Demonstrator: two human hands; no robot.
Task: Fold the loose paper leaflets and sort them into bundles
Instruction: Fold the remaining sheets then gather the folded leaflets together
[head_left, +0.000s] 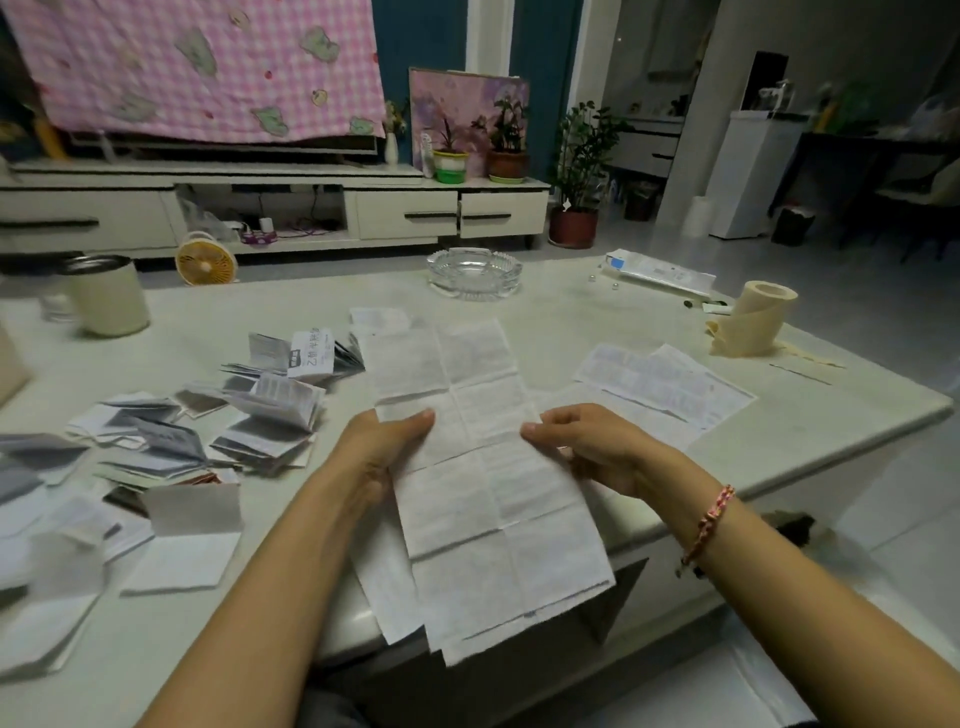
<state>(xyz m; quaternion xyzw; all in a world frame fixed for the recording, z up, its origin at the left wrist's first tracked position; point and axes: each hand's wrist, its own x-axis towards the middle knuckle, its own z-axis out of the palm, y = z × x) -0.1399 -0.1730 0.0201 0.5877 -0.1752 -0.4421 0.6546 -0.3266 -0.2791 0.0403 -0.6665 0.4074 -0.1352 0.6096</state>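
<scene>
Leaflet (483, 467), thin, creased and floppy, overhangs the table's (831, 415) near edge, pinched at its long sides by left hand (384, 447) and right hand (592, 441).

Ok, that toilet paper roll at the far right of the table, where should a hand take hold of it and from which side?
Grip the cream toilet paper roll around its round body, coming from above or the right. It leans rather than standing straight, with a loose tail bunched at its left base, so a grip from that side would catch the tail. The right hand is nearer, though it holds the long creased white leaflet.
</scene>
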